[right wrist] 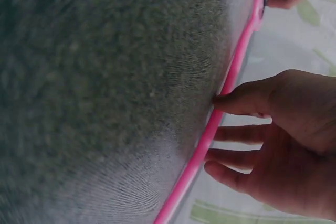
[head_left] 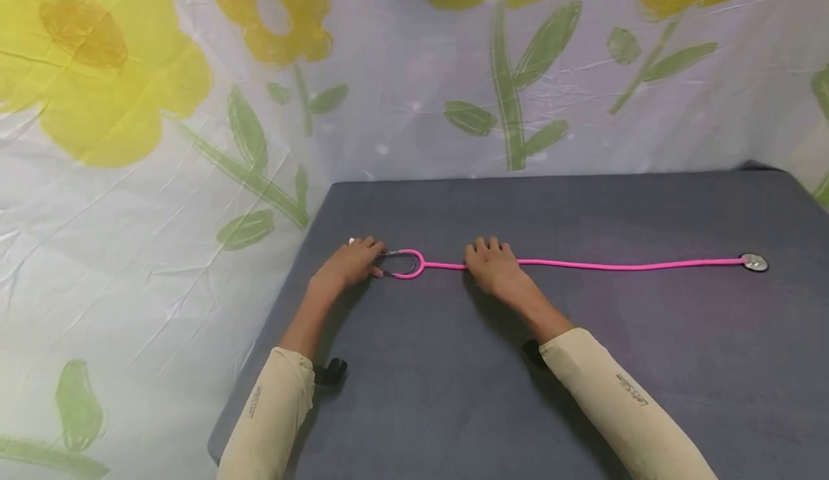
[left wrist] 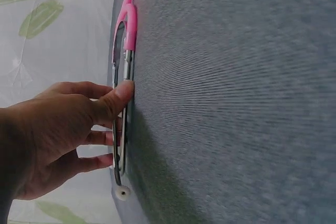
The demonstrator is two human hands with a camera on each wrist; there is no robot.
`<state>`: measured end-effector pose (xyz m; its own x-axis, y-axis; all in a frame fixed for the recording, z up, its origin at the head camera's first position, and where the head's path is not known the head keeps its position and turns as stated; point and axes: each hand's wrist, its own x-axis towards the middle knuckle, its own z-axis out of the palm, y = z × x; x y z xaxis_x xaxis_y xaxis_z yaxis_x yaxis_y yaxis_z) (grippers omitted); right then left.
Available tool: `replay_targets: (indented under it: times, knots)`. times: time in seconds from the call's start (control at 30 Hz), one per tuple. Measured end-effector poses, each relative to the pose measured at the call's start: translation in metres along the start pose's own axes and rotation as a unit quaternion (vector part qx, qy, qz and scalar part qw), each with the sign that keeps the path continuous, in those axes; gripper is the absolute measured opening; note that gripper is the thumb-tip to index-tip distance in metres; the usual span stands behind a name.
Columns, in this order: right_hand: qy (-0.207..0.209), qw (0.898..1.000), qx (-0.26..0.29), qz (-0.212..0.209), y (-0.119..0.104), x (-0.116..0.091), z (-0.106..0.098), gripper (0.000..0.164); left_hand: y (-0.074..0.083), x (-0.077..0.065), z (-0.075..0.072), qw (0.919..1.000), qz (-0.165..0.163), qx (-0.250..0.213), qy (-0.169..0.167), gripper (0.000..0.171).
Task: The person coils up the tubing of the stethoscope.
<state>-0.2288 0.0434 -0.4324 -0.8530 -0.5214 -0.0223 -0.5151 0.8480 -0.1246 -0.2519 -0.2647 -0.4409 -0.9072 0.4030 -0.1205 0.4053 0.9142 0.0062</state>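
A pink stethoscope (head_left: 602, 265) lies stretched out across the grey table, its tubing nearly straight. Its round silver chest piece (head_left: 755, 262) rests at the far right end. At the other end my left hand (head_left: 352, 263) grips the metal ear tubes (left wrist: 124, 121), with the thumb on one side and the fingers on the other. A pale ear tip (left wrist: 123, 192) sticks out beyond that hand. Further right, my right hand (head_left: 495, 268) pinches the pink tubing (right wrist: 202, 148) between thumb and fingers. In the head view the backs of both hands hide the fingertips.
The grey padded table (head_left: 414, 394) runs to a fabric backdrop (head_left: 395, 106) with yellow flowers, which hangs behind it and to its left. Dark straps (head_left: 332, 371) stick out near both forearms, which wear beige sleeves (head_left: 268, 411).
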Motion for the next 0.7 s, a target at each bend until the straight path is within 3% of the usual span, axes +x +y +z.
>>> replay_targets:
  times: [0.13,0.23,0.37,0.47,0.7]
  knots:
    - [0.0,1.0,0.016,0.01,0.005,-0.004,-0.006,0.013,0.007,0.001,0.004,0.9999,0.006,0.007,-0.008,0.034]
    - [-0.002,0.999,0.049,0.017,0.013,-0.007,-0.017,0.022,0.013,0.004,0.004,0.9996,0.023,-0.011,0.012,0.026]
    - [0.023,0.996,0.089,0.022,0.033,-0.01,-0.04,0.028,0.024,0.015,-0.003,0.9958,0.037,-0.03,0.078,0.024]
    - [0.072,0.991,0.113,0.028,0.051,-0.012,-0.059,0.023,0.036,0.028,-0.014,0.9897,0.017,-0.039,0.137,0.025]
    - [0.191,0.975,0.105,0.047,0.093,-0.014,-0.1,0.032,0.078,0.07,-0.053,0.9638,-0.025,-0.039,0.263,0.01]
